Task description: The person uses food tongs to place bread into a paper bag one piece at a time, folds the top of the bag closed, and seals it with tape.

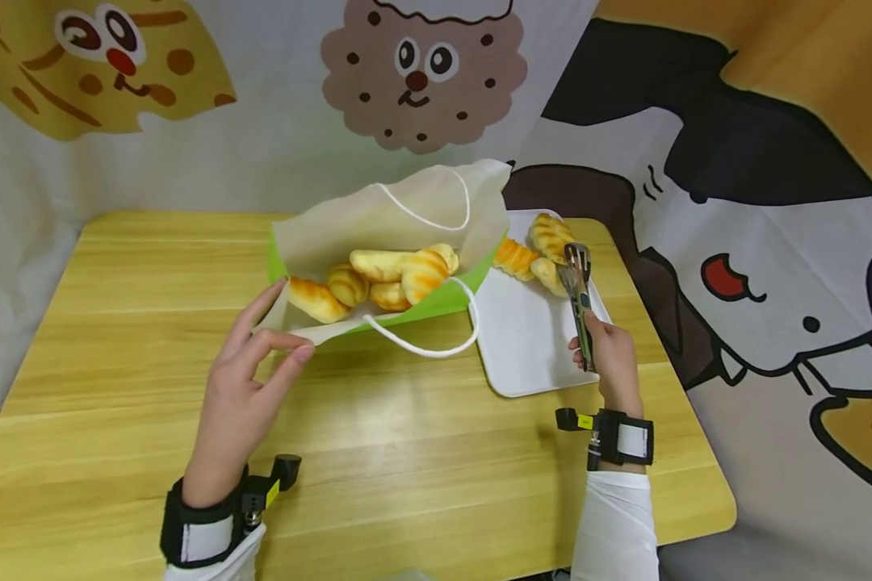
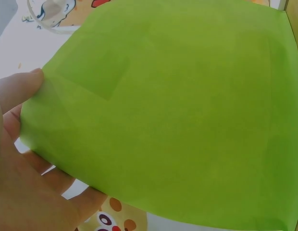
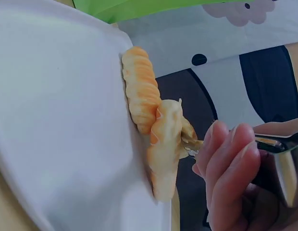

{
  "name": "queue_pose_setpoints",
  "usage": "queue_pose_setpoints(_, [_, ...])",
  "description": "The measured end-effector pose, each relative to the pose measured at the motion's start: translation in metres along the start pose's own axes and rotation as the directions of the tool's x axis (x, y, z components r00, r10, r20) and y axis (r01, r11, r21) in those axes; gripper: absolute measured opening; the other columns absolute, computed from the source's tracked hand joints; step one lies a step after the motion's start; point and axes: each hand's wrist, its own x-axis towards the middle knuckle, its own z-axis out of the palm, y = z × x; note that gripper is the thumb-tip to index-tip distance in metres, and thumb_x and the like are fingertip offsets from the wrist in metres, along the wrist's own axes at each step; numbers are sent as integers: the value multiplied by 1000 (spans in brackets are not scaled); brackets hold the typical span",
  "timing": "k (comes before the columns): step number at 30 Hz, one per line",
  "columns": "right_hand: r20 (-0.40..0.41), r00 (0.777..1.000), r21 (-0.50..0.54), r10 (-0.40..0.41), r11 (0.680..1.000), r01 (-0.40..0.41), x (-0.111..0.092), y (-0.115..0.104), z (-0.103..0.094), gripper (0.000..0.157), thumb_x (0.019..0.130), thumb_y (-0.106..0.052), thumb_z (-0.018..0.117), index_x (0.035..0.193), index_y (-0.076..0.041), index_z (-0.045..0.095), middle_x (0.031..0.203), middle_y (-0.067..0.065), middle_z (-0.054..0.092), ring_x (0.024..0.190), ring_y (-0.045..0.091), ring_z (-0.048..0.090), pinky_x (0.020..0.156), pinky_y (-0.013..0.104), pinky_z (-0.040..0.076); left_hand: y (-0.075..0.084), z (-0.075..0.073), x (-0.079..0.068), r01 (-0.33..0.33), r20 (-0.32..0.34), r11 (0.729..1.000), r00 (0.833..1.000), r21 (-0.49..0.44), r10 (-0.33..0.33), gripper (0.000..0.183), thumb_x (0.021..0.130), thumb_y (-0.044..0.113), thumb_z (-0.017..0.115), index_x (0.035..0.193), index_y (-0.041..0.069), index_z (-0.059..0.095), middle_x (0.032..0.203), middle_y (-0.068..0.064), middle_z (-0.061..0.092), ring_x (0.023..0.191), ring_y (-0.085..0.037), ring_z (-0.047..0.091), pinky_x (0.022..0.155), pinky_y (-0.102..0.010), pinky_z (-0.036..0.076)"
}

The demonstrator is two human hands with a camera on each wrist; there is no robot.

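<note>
My left hand (image 1: 240,391) holds the near left corner of a green paper bag (image 1: 446,302), thumb on its outer face in the left wrist view and fingers at its edge. The bag lies tilted with its mouth toward me, showing several bread rolls (image 1: 318,300) inside. My right hand (image 1: 614,359) grips metal tongs (image 1: 583,303), their tips over the far right of a white tray (image 1: 526,355). At those tips lies a pale roll (image 3: 166,149), beside an orange ridged roll (image 3: 141,89). A striped roll (image 1: 550,234) sits behind them.
The bag's white cord handle (image 1: 425,353) loops over the wooden table (image 1: 116,363) toward the tray's left edge. Behind the table hangs a cloth (image 1: 262,161) printed with cartoon food. Both wrists wear black camera straps (image 1: 207,524).
</note>
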Motion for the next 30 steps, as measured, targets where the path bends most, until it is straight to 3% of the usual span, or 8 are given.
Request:
queue_pose_setpoints(2, [-11, 1000, -32, -2, 999, 1, 1, -1, 1, 69, 101, -56, 45, 129, 5, 56, 64, -8, 62, 51, 7, 57, 51, 26, 51, 1, 0, 0, 1, 2, 1000, 1000, -2, -1, 15, 85, -4, 74, 90, 10, 71, 156, -2, 45, 145, -25, 40, 113, -39, 35])
queue_pose_setpoints(6, [-63, 998, -57, 1, 998, -5, 1, 2, 4, 58, 102, -51, 49, 128, -1, 62, 64, -6, 61, 52, 8, 58, 51, 25, 50, 2, 0, -2, 16, 12, 1000, 1000, -19, -16, 14, 86, -4, 74, 89, 10, 71, 156, -2, 45, 144, -27, 40, 108, -61, 36])
queue_pose_setpoints(8, [-94, 996, -38, -3, 999, 0, -1, 5, 6, 52, 102, -47, 51, 127, -3, 64, 64, -5, 61, 52, 8, 57, 51, 25, 48, 2, 0, -2, 24, 16, 999, 1000, -28, -23, 14, 86, -4, 73, 89, 10, 71, 156, -2, 45, 144, -29, 41, 105, -66, 36])
queue_pose_setpoints(17, [-159, 987, 136, -35, 989, 57, -2, 17, 14, 45, 100, -38, 59, 127, -3, 65, 64, -4, 60, 51, 8, 55, 50, 24, 47, 4, -1, -4, 34, 18, 999, 999, -32, -34, 13, 87, -2, 73, 89, 10, 71, 156, -1, 45, 144, -30, 40, 106, -67, 35])
queue_pose_setpoints(23, [-188, 982, 294, -31, 952, 87, -5, 17, 14, 39, 99, -33, 62, 122, -2, 66, 63, -1, 61, 47, 8, 54, 45, 20, 46, 4, -2, -2, 50, 30, 999, 998, -22, -49, 8, 89, 2, 73, 90, 10, 71, 157, 1, 43, 145, -29, 39, 107, -66, 35])
queue_pose_setpoints(30, [-201, 976, 376, -80, 914, 152, -16, 10, 8, 31, 99, -30, 63, 115, -3, 67, 62, -1, 61, 45, 8, 52, 43, 20, 44, 5, -4, -1, 58, 33, 998, 998, -22, -57, 6, 90, 2, 72, 89, 8, 70, 157, 1, 43, 145, -31, 39, 107, -67, 34])
